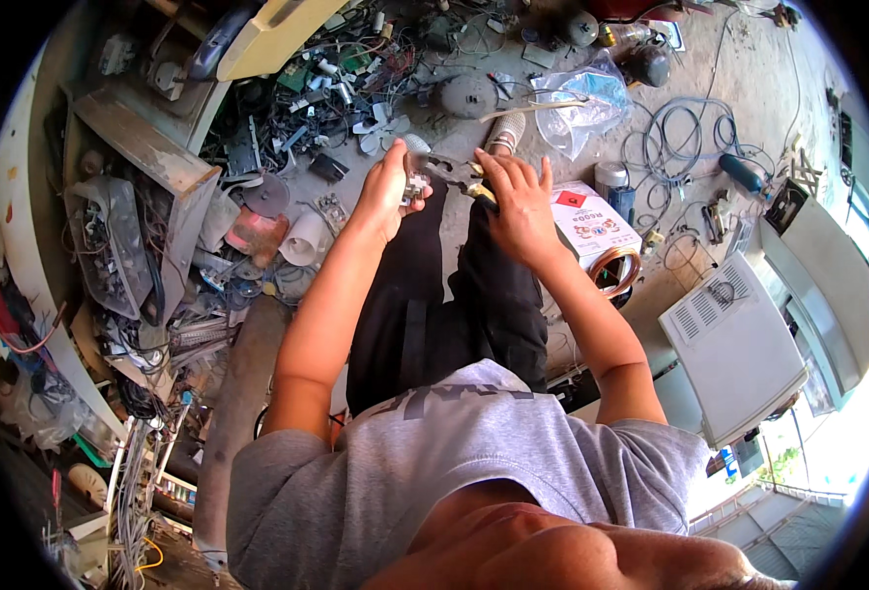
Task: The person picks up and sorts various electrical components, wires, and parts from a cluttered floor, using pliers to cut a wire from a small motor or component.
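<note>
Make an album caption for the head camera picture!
Left hand with a small, pale, blocky part, right hand with yellow-handled metal pliers, above a cluttered grey floor.

Head-worn fisheye view, looking steeply down the wearer's front.
The picture comes from the left of two cameras worn side by side on the head, upright and unmirrored. Nearest the lens, at the lower edge, is the heather-grey short-sleeved cloth T-shirt [464,428]; the black cloth trousers [400,324] lie farther off. The bare left hand [387,189] and bare right hand [525,211] sit above mid-frame, at middle distance. Beyond them spreads the grey, littered floor [685,74]. The long cream-coloured panel [24,182] at left bends along the round black rim.
</note>
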`<state>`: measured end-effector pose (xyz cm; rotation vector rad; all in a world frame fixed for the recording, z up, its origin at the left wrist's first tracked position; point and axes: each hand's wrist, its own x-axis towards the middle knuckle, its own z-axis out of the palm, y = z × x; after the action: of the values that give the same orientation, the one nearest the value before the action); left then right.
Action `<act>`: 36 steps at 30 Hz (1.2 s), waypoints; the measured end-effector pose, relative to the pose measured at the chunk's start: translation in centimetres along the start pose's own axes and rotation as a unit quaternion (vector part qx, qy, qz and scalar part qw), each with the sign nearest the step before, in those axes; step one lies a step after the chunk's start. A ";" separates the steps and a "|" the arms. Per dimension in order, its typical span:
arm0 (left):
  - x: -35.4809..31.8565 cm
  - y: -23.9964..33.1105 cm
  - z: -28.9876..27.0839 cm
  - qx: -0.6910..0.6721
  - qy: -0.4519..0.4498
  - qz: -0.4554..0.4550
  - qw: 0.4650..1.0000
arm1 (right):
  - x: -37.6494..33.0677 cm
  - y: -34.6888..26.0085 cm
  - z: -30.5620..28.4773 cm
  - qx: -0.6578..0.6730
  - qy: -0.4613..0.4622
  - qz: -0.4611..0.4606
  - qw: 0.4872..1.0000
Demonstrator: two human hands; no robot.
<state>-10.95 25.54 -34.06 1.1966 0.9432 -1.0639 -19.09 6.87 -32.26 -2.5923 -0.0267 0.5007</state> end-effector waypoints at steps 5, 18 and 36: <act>-0.3 0.0 0.3 0.014 -0.003 0.023 1.000 | 0.2 0.8 -0.1 -0.040 0.033 -0.014 0.999; 0.2 -0.4 0.4 -0.041 -0.017 -0.019 0.999 | 0.9 1.5 -0.4 -0.023 0.076 -0.063 0.995; -0.5 1.1 0.4 0.051 -0.042 0.125 0.990 | 0.3 0.2 0.1 0.253 -0.043 -0.010 0.966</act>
<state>-10.04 25.24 -33.22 1.3051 0.6602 -0.9610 -18.89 6.79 -32.54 -2.0686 0.0421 0.5325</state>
